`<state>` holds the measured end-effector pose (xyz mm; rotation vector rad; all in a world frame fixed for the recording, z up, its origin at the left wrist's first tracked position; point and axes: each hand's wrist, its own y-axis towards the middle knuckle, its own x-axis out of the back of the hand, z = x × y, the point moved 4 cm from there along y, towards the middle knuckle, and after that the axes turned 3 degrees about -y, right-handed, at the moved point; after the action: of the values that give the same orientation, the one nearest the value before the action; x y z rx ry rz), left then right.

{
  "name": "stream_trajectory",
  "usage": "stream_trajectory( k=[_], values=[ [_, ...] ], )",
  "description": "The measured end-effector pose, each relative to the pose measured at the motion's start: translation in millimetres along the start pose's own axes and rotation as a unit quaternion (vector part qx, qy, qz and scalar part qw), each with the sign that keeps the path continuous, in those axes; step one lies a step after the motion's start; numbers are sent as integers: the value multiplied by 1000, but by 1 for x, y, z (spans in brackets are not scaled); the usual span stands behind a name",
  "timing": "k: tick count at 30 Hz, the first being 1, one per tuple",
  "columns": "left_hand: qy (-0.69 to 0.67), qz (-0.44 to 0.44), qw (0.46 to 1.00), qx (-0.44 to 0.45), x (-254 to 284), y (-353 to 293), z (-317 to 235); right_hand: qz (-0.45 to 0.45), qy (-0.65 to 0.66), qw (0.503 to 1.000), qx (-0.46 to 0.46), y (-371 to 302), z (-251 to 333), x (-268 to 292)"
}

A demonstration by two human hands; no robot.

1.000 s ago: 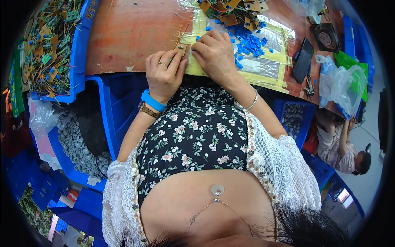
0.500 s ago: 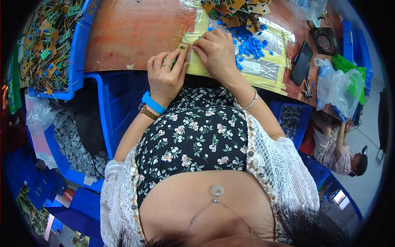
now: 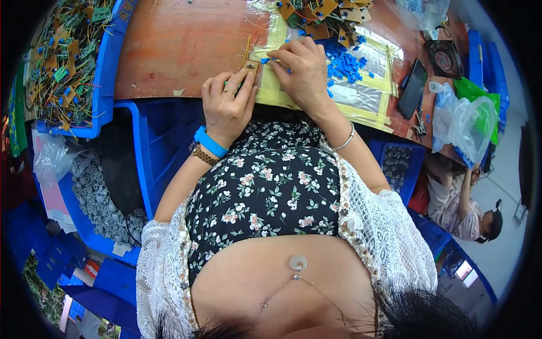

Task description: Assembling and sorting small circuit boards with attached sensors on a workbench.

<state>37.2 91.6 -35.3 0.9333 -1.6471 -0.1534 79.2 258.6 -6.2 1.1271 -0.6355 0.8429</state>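
Observation:
My left hand [image 3: 228, 107] is closed on a small tan circuit board [image 3: 252, 66] at the table's near edge. Thin yellow-orange wires rise from the board's far side, and a small dark part sits on its face. To the right, my right hand [image 3: 302, 73] pinches a tiny blue plastic cap [image 3: 265, 60] between thumb and fingertips, just beside the board and apart from it. Beyond that hand lies a loose pile of blue caps [image 3: 345, 63] on the taped plastic sheet.
A heap of wired tan boards [image 3: 324, 14] lies at the far side. At left stands a blue bin [image 3: 107, 68] full of wired boards. A phone [image 3: 414, 88], a black fan [image 3: 445, 56] and plastic bags [image 3: 468, 124] are at right. Another person [image 3: 463, 209] sits beyond.
My right hand has shifted slightly, and a blue cap now shows at its fingertips. My left hand stays on the board.

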Motion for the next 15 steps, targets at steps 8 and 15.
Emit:
stream_trajectory(
  k=[8,15],
  values=[
    [3,12,1000,16,5,3,-6,17,-15,999,34,6,18,-8],
    [1,13,1000,8,3,-1,-2,89,115,986,-82,10,24,-22]
  ],
)
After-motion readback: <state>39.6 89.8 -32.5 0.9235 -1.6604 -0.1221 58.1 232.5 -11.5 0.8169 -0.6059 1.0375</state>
